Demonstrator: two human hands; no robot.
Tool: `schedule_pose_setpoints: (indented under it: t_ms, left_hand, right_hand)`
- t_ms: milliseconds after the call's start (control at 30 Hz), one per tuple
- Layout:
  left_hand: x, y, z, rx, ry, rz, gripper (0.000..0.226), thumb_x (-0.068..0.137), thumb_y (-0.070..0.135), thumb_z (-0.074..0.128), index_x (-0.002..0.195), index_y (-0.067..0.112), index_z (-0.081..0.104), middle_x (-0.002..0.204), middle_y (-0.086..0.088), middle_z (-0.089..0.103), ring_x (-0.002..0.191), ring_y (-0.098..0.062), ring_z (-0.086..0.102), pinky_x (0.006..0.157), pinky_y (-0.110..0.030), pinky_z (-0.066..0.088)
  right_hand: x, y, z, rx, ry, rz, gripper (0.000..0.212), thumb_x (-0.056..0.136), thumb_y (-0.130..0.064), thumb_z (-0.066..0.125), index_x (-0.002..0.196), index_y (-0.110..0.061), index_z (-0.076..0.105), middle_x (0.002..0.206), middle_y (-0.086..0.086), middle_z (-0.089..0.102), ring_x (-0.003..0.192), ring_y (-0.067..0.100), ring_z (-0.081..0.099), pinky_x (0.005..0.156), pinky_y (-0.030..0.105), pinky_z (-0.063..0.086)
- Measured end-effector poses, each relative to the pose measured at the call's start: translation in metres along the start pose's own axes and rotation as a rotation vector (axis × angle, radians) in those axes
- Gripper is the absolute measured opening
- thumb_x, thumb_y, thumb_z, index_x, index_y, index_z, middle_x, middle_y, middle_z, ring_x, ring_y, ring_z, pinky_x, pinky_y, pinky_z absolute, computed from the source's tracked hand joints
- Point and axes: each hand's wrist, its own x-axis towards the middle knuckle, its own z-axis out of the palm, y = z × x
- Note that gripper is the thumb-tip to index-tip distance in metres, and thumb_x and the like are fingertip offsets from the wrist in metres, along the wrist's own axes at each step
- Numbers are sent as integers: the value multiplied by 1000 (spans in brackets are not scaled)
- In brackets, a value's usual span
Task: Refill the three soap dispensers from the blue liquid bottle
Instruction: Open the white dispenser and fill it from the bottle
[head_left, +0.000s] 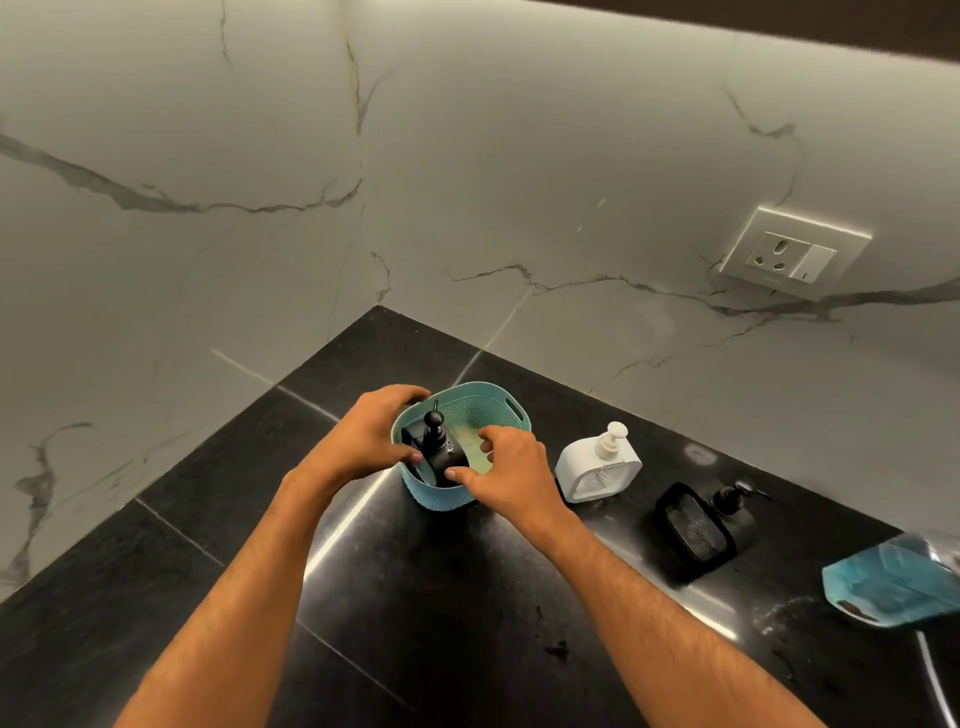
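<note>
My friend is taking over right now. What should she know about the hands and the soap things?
Left hand and right hand both grip the black pump soap dispenser inside the teal plastic basket.
The white pump soap dispenser and second black pump dispenser stand on the black stone counter, right of the basket.
The blue liquid bottle lies far right.
No pouring is under way; whether any dispenser is filled cannot be told.

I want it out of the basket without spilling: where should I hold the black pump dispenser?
Grip the black pump dispenser by its boxy body, from above, a hand on each side. It stands upright inside the teal plastic basket, whose walls block a side approach; the thin pump neck offers poorer hold.
</note>
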Motion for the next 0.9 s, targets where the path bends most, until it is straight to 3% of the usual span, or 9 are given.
schedule_pose_setpoints:
  t_ms: [133,233,333,433,567,733,900]
  left_hand:
    - [-9,31,-2,-15,84,61,84,69,10,95,144,10,56,139,-6,63,129,-20,58,108,-26,43]
    - [-5,61,2,-39,93,126,85,69,9,96,144,6,56,138,-9,64,128,-22,60,109,-31,48]
    - [6,92,17,-35,73,186,85,71,13,95,145,7,55,140,-8,63,130,-21,58,112,-34,47]
    - [17,116,42,-47,48,221,84,72,18,95,146,8,55,142,-8,62,132,-22,57,115,-36,44]
    - [35,139,82,-74,-20,236,84,74,20,94,147,8,54,146,-8,60,137,-22,54,118,-33,40]
    - [55,148,127,-85,-85,152,87,73,21,94,147,6,53,147,-10,59,137,-24,54,116,-32,40]
    - [63,144,162,-84,-105,29,83,71,24,95,142,5,56,141,-11,61,130,-28,58,109,-37,44]
  right_hand:
    - [-13,9,-21,11,60,3,59,69,-61,85,101,-12,73,89,0,72,79,16,67,71,36,60]
    - [-24,19,-39,15,82,6,58,71,-59,85,105,-14,73,93,-1,72,81,13,65,72,32,58]
    - [-34,34,-61,17,145,25,51,71,-56,86,96,-14,72,84,-5,67,76,10,60,67,28,53]
    - [-44,54,-81,-14,213,79,52,69,-56,87,90,-11,70,81,0,68,75,17,62,70,36,55]
    - [-55,79,-103,3,258,153,51,68,-45,89,104,-13,74,94,3,73,85,21,69,76,38,58]
    - [-61,109,-113,-8,259,231,47,70,-33,89,107,-11,70,99,4,70,89,21,65,82,41,56]
    - [-56,136,-106,22,183,332,76,76,-27,88,140,-7,55,126,9,61,118,25,59,100,32,46]
